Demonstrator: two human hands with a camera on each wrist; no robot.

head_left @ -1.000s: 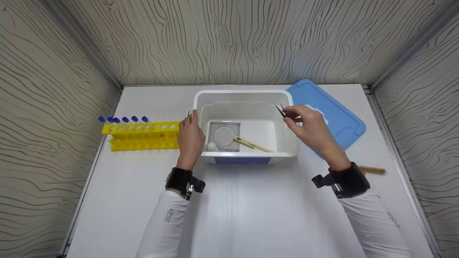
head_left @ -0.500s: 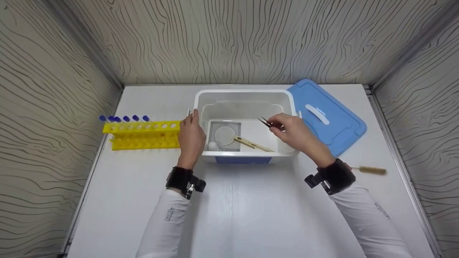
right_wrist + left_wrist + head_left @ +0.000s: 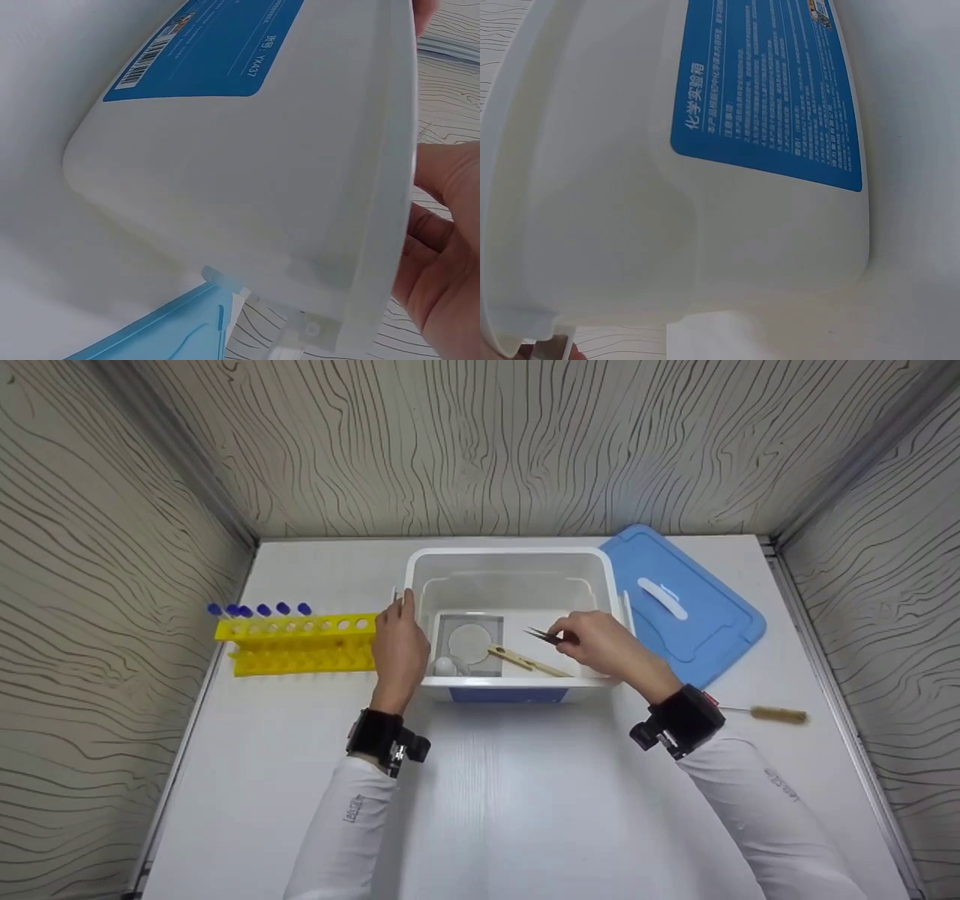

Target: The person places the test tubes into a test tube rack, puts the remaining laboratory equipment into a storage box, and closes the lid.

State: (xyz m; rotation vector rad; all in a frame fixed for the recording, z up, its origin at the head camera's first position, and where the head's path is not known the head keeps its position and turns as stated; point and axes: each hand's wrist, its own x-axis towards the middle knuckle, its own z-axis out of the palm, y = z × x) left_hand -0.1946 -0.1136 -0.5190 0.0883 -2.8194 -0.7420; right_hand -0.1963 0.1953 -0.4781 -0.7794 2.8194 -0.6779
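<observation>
In the head view my left hand grips the left rim of a white plastic storage box. Its fingertips show beside a latch at the bottom left of the left wrist view. My right hand pinches dark, pointed tweezers over the inside of the box, tips pointing left. The right wrist view catches that hand behind the rim, which hides the tweezers. Within the box lie a grey square wire gauze with a pale round centre, a wooden test tube clamp and a small whitish round piece.
A yellow test tube rack with several blue-capped tubes stands left of the box, beside my left hand. The blue lid lies to the right. Nearer me is a test tube brush. Patterned walls enclose the white table.
My right hand has moved left and down with the tweezers, from the box's right rim to over its inside. The left hand has stayed on the left rim.
</observation>
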